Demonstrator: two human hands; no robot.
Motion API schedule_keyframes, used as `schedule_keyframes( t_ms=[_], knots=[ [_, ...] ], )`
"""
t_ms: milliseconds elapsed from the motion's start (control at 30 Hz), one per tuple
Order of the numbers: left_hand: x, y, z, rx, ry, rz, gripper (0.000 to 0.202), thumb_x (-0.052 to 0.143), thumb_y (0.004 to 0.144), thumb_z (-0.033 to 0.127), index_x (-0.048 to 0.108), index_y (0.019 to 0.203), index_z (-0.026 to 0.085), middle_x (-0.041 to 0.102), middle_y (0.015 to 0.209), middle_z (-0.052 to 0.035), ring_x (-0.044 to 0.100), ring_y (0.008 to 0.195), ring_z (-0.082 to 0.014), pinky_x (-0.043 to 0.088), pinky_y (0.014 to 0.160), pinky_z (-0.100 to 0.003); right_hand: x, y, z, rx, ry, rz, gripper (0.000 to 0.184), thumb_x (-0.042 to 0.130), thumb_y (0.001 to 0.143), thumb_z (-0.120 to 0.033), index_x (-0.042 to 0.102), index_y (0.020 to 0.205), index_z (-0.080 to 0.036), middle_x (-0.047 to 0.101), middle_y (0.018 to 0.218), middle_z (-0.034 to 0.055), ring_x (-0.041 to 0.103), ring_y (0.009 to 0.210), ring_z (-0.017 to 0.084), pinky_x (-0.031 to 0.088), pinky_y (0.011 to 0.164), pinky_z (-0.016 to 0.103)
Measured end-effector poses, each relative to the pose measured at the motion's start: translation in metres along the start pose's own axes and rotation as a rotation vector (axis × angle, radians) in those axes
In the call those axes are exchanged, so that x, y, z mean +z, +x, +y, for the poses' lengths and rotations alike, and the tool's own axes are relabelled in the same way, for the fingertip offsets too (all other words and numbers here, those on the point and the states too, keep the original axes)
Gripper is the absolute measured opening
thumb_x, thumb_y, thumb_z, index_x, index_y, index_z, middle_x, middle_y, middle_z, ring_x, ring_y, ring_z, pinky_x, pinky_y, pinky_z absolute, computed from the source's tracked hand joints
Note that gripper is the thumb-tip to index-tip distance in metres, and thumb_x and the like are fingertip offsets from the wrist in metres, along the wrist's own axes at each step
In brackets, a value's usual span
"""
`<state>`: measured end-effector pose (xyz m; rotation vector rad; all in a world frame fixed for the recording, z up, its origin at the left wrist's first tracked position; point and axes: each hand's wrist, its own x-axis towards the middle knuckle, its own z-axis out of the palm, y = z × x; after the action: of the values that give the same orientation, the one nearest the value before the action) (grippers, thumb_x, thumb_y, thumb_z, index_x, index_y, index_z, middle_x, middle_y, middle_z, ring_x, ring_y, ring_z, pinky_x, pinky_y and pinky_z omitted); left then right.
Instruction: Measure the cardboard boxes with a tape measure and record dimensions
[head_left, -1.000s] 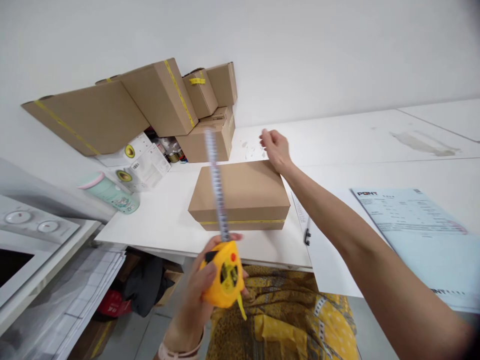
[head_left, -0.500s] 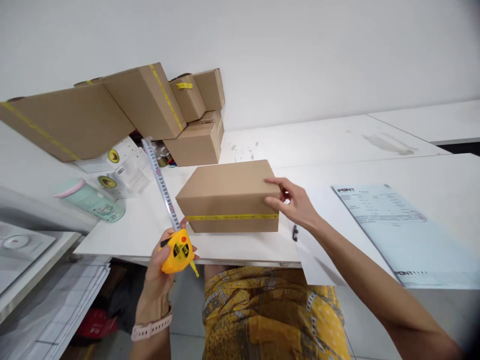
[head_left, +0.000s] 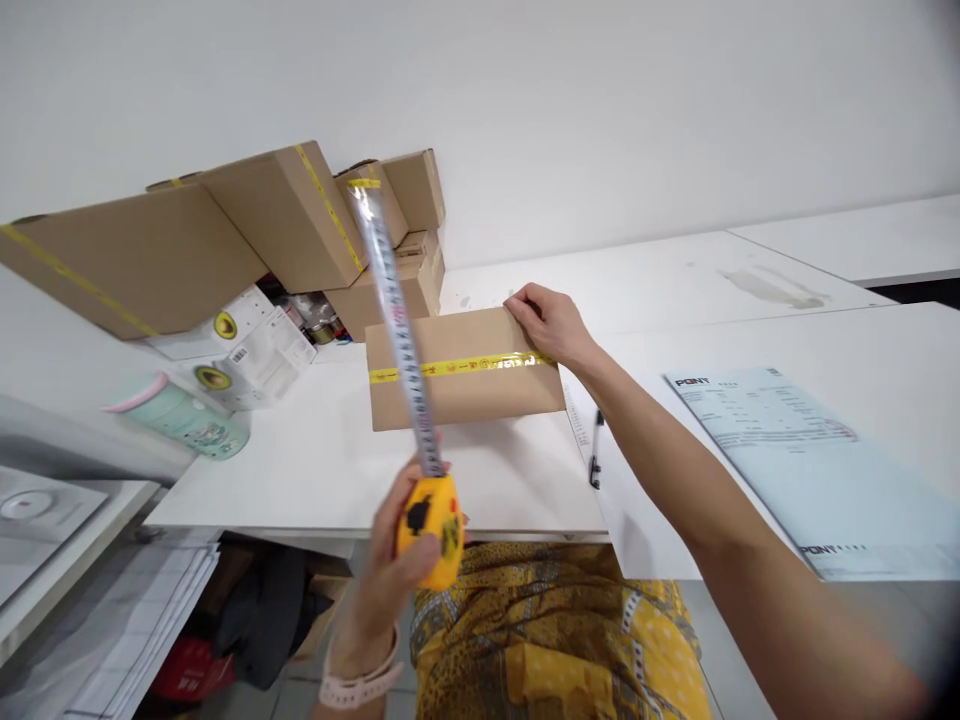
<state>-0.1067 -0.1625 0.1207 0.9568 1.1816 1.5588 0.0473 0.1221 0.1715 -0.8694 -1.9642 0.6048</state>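
My left hand [head_left: 397,560] is wrapped round a yellow tape measure [head_left: 436,535]. Its silver blade sticks out upward and crosses in front of the left part of a brown cardboard box [head_left: 480,395]. Yellow printed packing tape runs along the face of the box turned toward me. My right hand [head_left: 551,322] grips the box's far right top edge, thumb and fingers closed on it. The box is tilted on the white table [head_left: 300,480]; its far side is hidden.
Several cardboard boxes [head_left: 277,210] are stacked at the back left by the wall. A mint tumbler [head_left: 187,415] lies near white avocado-print boxes [head_left: 262,350]. On the right are a pale blue folder [head_left: 795,460], white paper [head_left: 637,520] and a black pen [head_left: 596,450].
My left hand has moved right with the tape measure, bringing the blade across the box. My right hand has shifted to the box's far edge, and the box has tipped, turning its taped face upward.
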Motion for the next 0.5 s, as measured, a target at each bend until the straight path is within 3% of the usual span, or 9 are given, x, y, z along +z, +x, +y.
schedule_keyframes(
  t_ms=[100,200,333,500],
  knots=[
    [0.017,-0.007,-0.032,-0.156,-0.086,-0.135,0.057,0.08,0.076,0.049,0.062,0.122,0.022,0.062,0.126,-0.0135,0.065,0.076,-0.0181,0.059,0.067,-0.033,0.002,0.005,0.0,-0.03,-0.054,0.018,0.024,0.047,0.095,-0.038,0.061,0.085,-0.021,0.072,0.093,0.0076,0.059,0.083,0.023,0.041,0.075,0.035],
    [0.024,-0.008,-0.052,-0.23,-0.13,-0.177,0.052,0.075,0.082,0.046,0.059,0.126,0.024,0.064,0.101,-0.0069,0.061,0.075,-0.0174,0.057,0.069,-0.033,0.003,0.006,0.0,-0.083,-0.12,0.021,0.023,0.044,0.096,-0.033,0.062,0.092,-0.021,0.073,0.096,0.008,0.06,0.085,0.024,0.04,0.079,0.037],
    [0.025,-0.011,-0.059,-0.267,-0.176,-0.163,0.053,0.074,0.083,0.047,0.058,0.129,0.026,0.061,0.1,-0.0054,0.063,0.081,-0.0202,0.058,0.072,-0.035,0.007,0.005,-0.003,-0.185,-0.241,0.027,0.033,0.035,0.098,-0.022,0.062,0.117,-0.024,0.071,0.094,0.006,0.058,0.09,0.026,0.036,0.087,0.04],
    [0.026,-0.013,-0.059,-0.296,-0.18,-0.146,0.057,0.075,0.081,0.049,0.058,0.13,0.027,0.06,0.114,-0.008,0.065,0.082,-0.0209,0.059,0.071,-0.037,0.013,0.005,-0.004,-0.313,-0.445,0.025,0.05,0.031,0.099,-0.015,0.059,0.136,-0.032,0.065,0.095,0.0076,0.049,0.089,0.027,0.033,0.085,0.041]
  ],
)
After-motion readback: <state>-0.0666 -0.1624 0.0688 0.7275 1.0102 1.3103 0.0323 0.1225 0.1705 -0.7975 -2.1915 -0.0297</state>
